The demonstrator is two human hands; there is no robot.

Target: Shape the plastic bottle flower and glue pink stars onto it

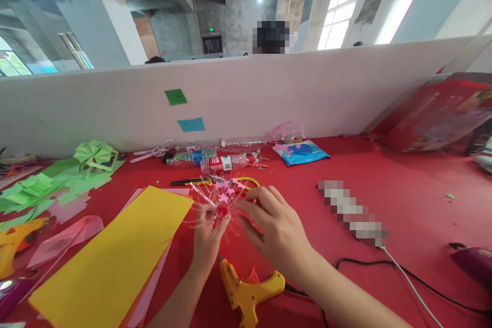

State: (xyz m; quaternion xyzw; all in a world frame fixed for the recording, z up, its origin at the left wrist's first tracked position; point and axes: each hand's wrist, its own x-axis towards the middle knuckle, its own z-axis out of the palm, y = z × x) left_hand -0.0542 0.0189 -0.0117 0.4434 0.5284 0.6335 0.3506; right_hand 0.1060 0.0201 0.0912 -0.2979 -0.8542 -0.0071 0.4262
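A cut clear plastic bottle top (222,210) with a ring-shaped neck faces me, its sides sliced into thin strips that fan outward. Several small pink paper stars (224,198) sit on the upper strips. My left hand (208,230) grips this piece from below and left, the thumb beside the neck. At its right side is my right hand (271,220), fingers curved, with a gap between thumb and index finger. Whether the right fingertips touch a strip I cannot tell. Just below the hands a yellow hot glue gun (249,289) lies on the red table.
Yellow paper (115,256) and green paper pieces (69,179) cover the left. Behind lie a box cutter (192,182), yellow-handled scissors (251,181), plastic bottles (221,164) and a blue wipes pack (302,152). A power strip (349,210) and cords lie right. A white partition (246,92) borders the back.
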